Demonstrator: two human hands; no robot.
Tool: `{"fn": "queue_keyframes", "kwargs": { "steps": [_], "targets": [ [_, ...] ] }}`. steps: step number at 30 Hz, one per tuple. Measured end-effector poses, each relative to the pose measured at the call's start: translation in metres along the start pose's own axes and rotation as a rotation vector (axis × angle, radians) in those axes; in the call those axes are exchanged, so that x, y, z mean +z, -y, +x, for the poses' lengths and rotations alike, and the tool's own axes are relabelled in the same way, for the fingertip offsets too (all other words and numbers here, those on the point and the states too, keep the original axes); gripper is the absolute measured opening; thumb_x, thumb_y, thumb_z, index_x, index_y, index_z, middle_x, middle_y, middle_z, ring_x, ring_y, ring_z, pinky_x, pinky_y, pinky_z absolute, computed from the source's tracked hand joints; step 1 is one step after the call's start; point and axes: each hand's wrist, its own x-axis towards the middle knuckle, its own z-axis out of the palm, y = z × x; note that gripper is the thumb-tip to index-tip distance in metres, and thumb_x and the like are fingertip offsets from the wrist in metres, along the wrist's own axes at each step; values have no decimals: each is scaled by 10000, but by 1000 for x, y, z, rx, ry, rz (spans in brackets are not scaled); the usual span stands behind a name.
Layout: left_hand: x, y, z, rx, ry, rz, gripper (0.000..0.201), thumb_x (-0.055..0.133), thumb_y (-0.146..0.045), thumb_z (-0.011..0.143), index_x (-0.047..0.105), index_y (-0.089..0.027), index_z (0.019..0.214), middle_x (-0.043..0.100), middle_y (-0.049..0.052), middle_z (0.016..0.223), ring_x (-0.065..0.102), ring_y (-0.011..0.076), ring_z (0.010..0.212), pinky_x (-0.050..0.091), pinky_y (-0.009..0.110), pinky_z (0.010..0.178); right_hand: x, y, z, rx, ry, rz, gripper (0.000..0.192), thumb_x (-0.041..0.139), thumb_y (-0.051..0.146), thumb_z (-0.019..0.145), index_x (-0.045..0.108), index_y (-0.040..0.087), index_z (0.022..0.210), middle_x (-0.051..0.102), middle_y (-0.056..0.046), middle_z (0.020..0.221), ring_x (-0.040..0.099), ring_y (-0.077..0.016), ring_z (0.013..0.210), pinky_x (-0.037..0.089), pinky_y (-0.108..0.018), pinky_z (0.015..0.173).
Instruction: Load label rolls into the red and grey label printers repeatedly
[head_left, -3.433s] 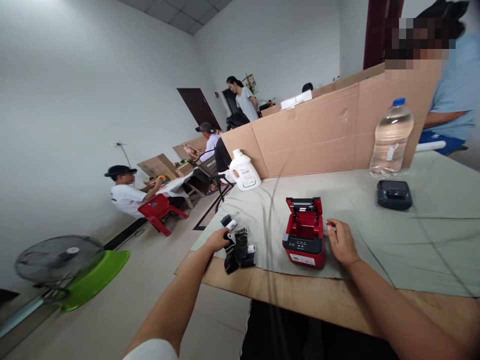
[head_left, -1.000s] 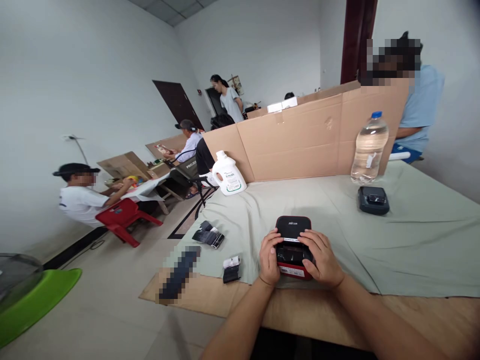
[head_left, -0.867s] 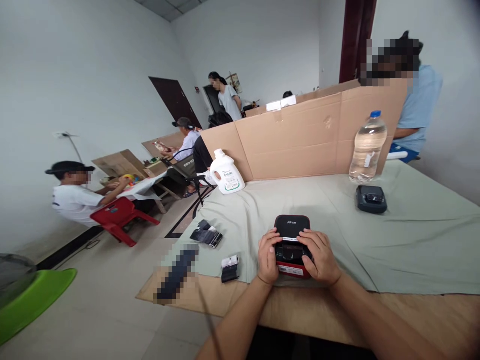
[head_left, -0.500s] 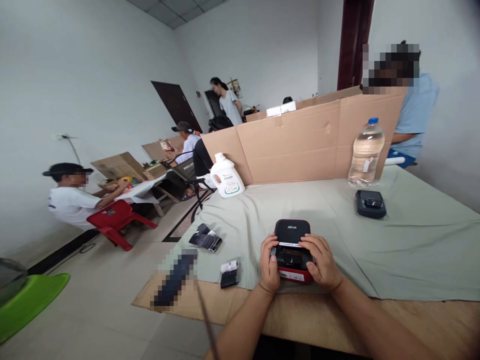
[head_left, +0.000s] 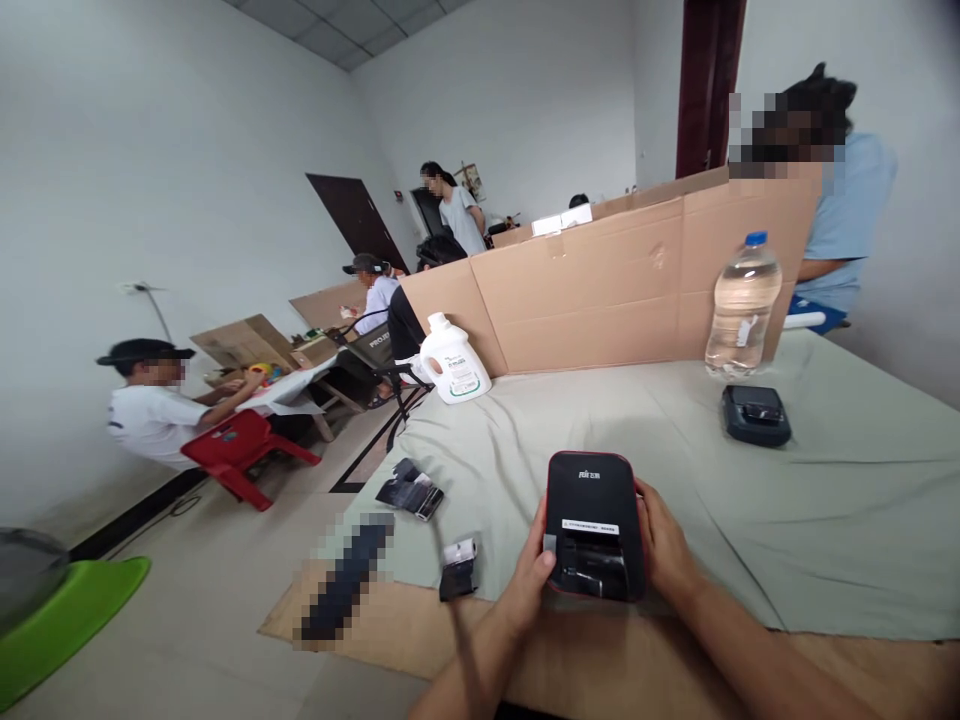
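Entry, as I read my head view. I hold 1 small black-lidded printer, lid shut, raised just above the near edge of the worktop. My left hand clasps its left side, thumb pressed on the front corner; my right hand wraps its right side, fingers curled behind it.

Progress, by my judgement: the lid is closed and a white strip shows at the slot, so loading looks finished; whatever follows, printing or setting the unit down, is not yet done.

Count on the worktop:
- 1 dark second printer, far right, near the bottle.
- 1 water bottle, upright.
- 1 white jug, upright by the cardboard screen.
- 1 small roll with black wrapper, just left of my left hand.
- 1 dark wrapper pile, further left.
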Motion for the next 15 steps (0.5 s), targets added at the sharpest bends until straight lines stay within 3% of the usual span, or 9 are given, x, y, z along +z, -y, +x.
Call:
{"fn": "queue_keyframes", "kwargs": {
  "steps": [2,5,8,11,15],
  "targets": [
    [-2,-3,7,-28,-34,-121,703,573,-574,768,449,-225,1366,509,90,1380,422,303,1304,348,440,1065,1,3,-1,-22,8,-9,394,308,362,962,465,206,1288,603,-104,1223,586,-237,1117,508,-422,916],
    [-17,-6,40,-115,-205,-254,559,563,-522,768,578,-184,1213,658,83,1178,586,286,1114,445,417,951,4,4,0,-48,69,-19,410,373,399,930,482,194,1268,626,-117,1186,633,-237,1020,539,-400,849],
    [-49,-16,94,-214,-406,-300,419,573,-469,744,656,-148,1000,730,62,897,667,254,878,505,369,803,4,9,-1,20,175,-23,414,409,415,904,508,190,1237,658,-105,1103,662,-209,876,555,-367,766],
    [-89,-33,154,-262,-685,-248,329,561,-389,764,649,-126,941,704,45,736,668,224,694,519,329,654,3,14,-2,99,253,-42,394,419,416,893,540,188,1191,663,-98,1054,655,-202,853,548,-346,730],
    [-136,-47,215,-218,-814,-218,286,558,-320,789,616,-136,1000,667,20,707,633,177,591,515,299,598,4,12,-5,92,325,-19,352,422,403,897,546,199,1157,648,-88,1023,641,-189,840,535,-325,704]
  ]
}}
